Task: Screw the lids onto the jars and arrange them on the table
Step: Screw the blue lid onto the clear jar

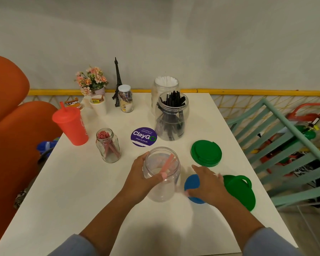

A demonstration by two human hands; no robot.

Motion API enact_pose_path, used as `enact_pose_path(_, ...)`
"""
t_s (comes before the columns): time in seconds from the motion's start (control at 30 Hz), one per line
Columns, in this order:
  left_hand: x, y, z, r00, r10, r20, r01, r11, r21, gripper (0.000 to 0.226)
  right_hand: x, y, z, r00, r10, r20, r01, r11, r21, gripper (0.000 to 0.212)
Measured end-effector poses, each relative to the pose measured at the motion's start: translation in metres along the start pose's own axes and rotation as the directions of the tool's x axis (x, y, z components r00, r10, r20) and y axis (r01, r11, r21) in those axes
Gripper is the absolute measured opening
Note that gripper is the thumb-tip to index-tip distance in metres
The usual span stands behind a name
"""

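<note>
My left hand (143,179) grips a clear open plastic jar (162,174) holding a pink stick, near the middle of the white table (81,200). My right hand (209,183) lies over a blue lid (192,183) just right of that jar, fingers curling at its edge. Two green lids lie flat: one (206,152) behind my right hand, one with a handle (239,191) to its right. An open jar of black straws (171,117), an open jar of white items (165,87), a small open glass jar of red sticks (108,145) and a small lidded jar (125,98) stand further back.
A red tumbler with a lid (71,124) stands at the left. A purple round sticker (143,136) lies mid-table. Paper cups (98,104), a flower pot (92,82) and a black tower model (117,84) line the back. Orange seats sit left, a teal chair (284,145) right.
</note>
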State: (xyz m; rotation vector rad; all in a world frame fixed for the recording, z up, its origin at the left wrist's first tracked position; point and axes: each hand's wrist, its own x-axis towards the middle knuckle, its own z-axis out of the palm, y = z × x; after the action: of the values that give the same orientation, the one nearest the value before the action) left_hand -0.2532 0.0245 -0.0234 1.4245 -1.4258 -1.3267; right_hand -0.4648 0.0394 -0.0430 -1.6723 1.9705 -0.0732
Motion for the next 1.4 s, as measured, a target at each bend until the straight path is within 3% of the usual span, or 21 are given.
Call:
enact_pose_path(0.03, 0.000, -0.001, 0.000, 1.000, -0.017, 0.013, 0.017, 1.000, -0.017, 0.087, 0.002, 0.008, 0.002, 1.000, 0.013, 0.008, -0.012, 0.983, -0.184, 0.092)
enact_pose_path(0.1, 0.000, 0.000, 0.001, 0.999, -0.038, 0.027, 0.039, 0.998, -0.043, 0.098, 0.006, 0.020, 0.008, 0.999, 0.017, 0.030, -0.005, 0.933, -0.359, 0.094)
enact_pose_path(0.27, 0.001, 0.001, 0.003, 0.999, -0.040, 0.036, 0.042, 0.997, -0.060, 0.084, 0.018, 0.029, 0.020, 0.998, -0.029, 0.053, 0.054, 0.825, -0.562, 0.092)
enact_pose_path(0.4, 0.001, 0.001, 0.004, 0.999, -0.032, 0.028, 0.034, 0.997, -0.070, 0.081, 0.025, 0.030, 0.029, 0.997, -0.042, 0.069, 0.074, 0.803, -0.592, 0.089)
enact_pose_path(0.6, 0.002, -0.004, 0.000, 0.999, -0.034, 0.030, 0.036, 0.998, -0.056, 0.075, 0.028, 0.024, 0.027, 0.998, -0.060, -0.019, 0.046, 0.898, -0.437, 0.090)
enact_pose_path(0.63, 0.002, -0.004, -0.001, 0.999, -0.031, 0.032, 0.033, 0.998, -0.045, 0.076, 0.029, 0.021, 0.020, 0.997, -0.053, -0.059, 0.030, 0.943, -0.330, 0.091)
enact_pose_path(0.7, 0.001, -0.003, -0.001, 0.999, -0.024, 0.039, 0.026, 0.999, -0.037, 0.085, 0.030, 0.013, -0.003, 0.994, 0.019, -0.105, -0.008, 0.994, 0.106, 0.092)
enact_pose_path(0.73, 0.001, -0.003, -0.001, 0.999, -0.018, 0.043, 0.019, 0.999, -0.036, 0.091, 0.030, 0.006, -0.016, 0.993, 0.039, -0.110, 0.000, 0.942, 0.337, 0.091)
enact_pose_path(0.8, 0.001, -0.005, 0.002, 0.998, -0.001, 0.057, 0.002, 1.000, -0.017, 0.098, 0.026, -0.013, -0.043, 0.987, -0.002, -0.162, 0.089, 0.840, 0.536, 0.086)
enact_pose_path(0.9, 0.000, -0.009, 0.006, 0.998, 0.009, 0.056, -0.011, 1.000, 0.027, 0.119, 0.008, -0.045, -0.070, 0.967, -0.164, -0.194, 0.240, 0.837, 0.491, 0.083)
enact_pose_path(1.0, -0.002, -0.011, 0.007, 0.999, -0.003, 0.034, 0.002, 0.999, 0.039, 0.128, -0.008, -0.072, -0.077, 0.940, -0.322, -0.111, 0.339, 0.855, 0.391, 0.087)
enact_pose_path(1.13, -0.002, -0.015, 0.006, 0.998, 0.036, 0.051, -0.037, 0.999, 0.010, 0.121, -0.012, -0.094, -0.070, 0.914, -0.405, 0.010, 0.398, 0.903, 0.165, 0.093)
enact_pose_path(1.27, -0.002, -0.018, 0.006, 0.996, 0.076, 0.037, -0.073, 0.996, -0.054, 0.084, -0.009, -0.104, -0.066, 0.904, -0.425, 0.052, 0.424, 0.905, 0.038, 0.091)
enact_pose_path(1.4, 0.001, -0.024, 0.007, 0.996, 0.088, 0.022, -0.088, 0.996, -0.026, 0.090, -0.009, -0.105, -0.063, 0.901, -0.427, 0.082, 0.430, 0.903, -0.014, 0.091)
